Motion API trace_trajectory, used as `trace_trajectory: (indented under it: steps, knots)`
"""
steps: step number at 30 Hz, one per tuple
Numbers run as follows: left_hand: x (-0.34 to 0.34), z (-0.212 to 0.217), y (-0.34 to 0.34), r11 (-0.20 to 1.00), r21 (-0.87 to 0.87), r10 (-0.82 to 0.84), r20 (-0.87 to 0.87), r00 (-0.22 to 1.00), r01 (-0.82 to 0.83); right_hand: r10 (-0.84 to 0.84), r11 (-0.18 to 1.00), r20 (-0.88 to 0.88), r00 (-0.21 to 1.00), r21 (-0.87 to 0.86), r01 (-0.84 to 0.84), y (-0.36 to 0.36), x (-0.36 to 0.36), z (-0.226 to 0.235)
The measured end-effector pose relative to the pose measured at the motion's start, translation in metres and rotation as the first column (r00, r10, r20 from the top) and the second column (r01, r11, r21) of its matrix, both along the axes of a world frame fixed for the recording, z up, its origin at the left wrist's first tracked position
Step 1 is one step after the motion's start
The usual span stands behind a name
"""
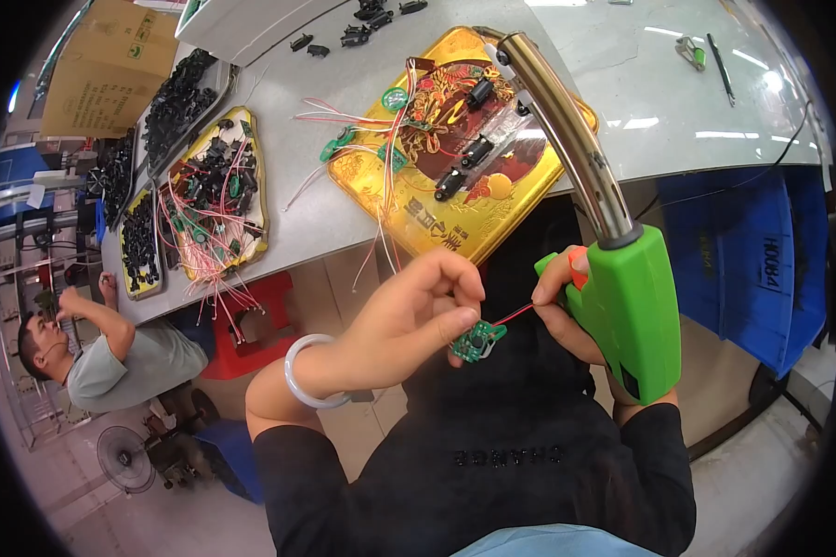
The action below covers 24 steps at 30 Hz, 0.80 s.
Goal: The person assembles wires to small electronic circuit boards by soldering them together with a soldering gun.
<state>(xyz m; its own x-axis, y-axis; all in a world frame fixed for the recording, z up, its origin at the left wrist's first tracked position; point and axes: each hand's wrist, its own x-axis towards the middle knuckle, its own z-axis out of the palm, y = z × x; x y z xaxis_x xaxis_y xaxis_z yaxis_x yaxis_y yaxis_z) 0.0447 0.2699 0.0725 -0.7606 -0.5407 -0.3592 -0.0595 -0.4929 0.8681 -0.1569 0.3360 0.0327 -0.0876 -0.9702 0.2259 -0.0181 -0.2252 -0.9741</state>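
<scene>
Near the middle of the frame, the left hand (416,306) was curled, its fingertips pinched shut on a small green circuit board (476,342) held in the air below the desk (622,102) edge. A pale bangle (308,373) circled that wrist. A thin red wire (514,316) ran from the board to the right hand (567,316), whose thumb and forefinger were closed on it. The same right hand was wrapped around the grip of a green tool (633,311) with a long curved metal barrel (567,130) rising toward the upper middle of the frame; an orange trigger showed by the fingers.

On the desk just above the hands lay a gold tin tray (409,218) holding more green boards, black parts and loose red and white wires. Further left sat a smaller gold tray (251,243) heaped with black parts and wires, and beyond it trays of black parts (172,102). A cardboard box (102,65) stood at the upper left. A blue bin (762,260) sat below the desk at the right. At the lower left another person (111,357) sat beside a floor fan (125,459).
</scene>
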Motion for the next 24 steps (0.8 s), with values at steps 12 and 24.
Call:
trace_trajectory:
  steps: [12, 24]
  knots:
    - [0.016, 0.001, -0.011, 0.962, 0.185, -0.234, 0.175, 0.956, 0.201, 0.127, 0.949, 0.092, 0.988, -0.302, -0.094, -0.011, 0.026, -0.025]
    - [0.02, -0.024, -0.012, 0.965, 0.257, -0.03, -0.064, 0.997, 0.046, 0.091, 0.995, 0.254, 0.963, 0.02, -0.099, -0.014, 0.033, -0.009]
